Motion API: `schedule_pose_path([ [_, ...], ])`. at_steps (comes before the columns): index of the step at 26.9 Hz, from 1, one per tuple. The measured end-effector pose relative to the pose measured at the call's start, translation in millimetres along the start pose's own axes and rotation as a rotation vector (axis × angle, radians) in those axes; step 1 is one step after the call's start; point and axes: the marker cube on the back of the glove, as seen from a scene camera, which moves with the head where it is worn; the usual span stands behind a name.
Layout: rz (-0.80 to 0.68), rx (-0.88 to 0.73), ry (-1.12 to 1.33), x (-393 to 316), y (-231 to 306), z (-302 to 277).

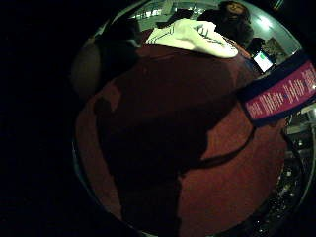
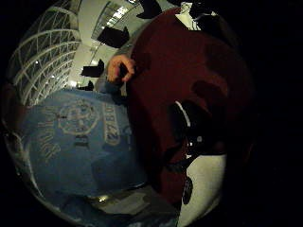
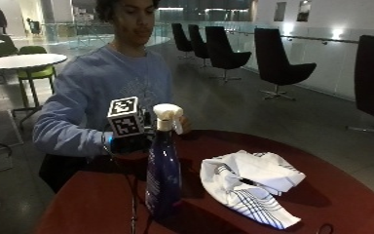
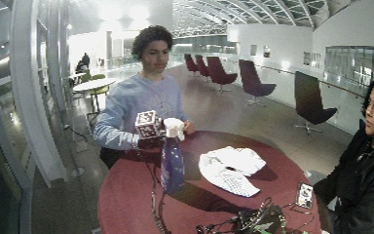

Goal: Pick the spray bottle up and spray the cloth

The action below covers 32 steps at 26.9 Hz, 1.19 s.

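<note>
**Spray bottle upright on tabletop, gloved hand behind it**

Round and dark red, the tabletop [image 3: 343, 190] stands in a large hall with black chairs [image 3: 278, 61] along a glazed railing at the far right and a white table [image 3: 18, 61] with green seats at the far left. A person in a light blue sweatshirt [image 3: 89, 92] sits at the far edge of the tabletop.

Spray bottle [image 3: 162, 165]: dark blue body, white trigger head, upright on the tabletop, left of centre toward the near edge. In the little finger side palm view its pink label [image 1: 286, 94] shows at the edge.

Cloth [image 3: 252, 187]: white with thin dark stripes, crumpled, lying on the tabletop just right of the bottle and apart from it. The little finger side palm view shows it across the red surface, beyond the shadow of the hand.

Right hand [image 3: 130, 143]: gloved in black, held above the tabletop at the height of the bottle's neck, on the far left side of the bottle. The bottle covers its fingers in both outside views, so whether they grasp anything cannot be told, nor whether they touch the bottle.

Bare hand [image 3: 184, 123]: raised just behind the spray head, right of it; contact with the head cannot be confirmed. In the thumb side palm view it sits at the edge of the tabletop.

Cables and a small stand [image 4: 304, 195] lie on the near right part of the tabletop.
</note>
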Motion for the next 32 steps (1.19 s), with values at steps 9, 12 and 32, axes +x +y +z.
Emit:
schedule_pose_path([
  [9, 0.022, -0.003, -0.017, 0, -1, 0],
  [12, 0.040, 0.011, -0.056, 2, 0, -3],
  [32, 0.292, 0.637, -0.830, 53, 51, -69],
])
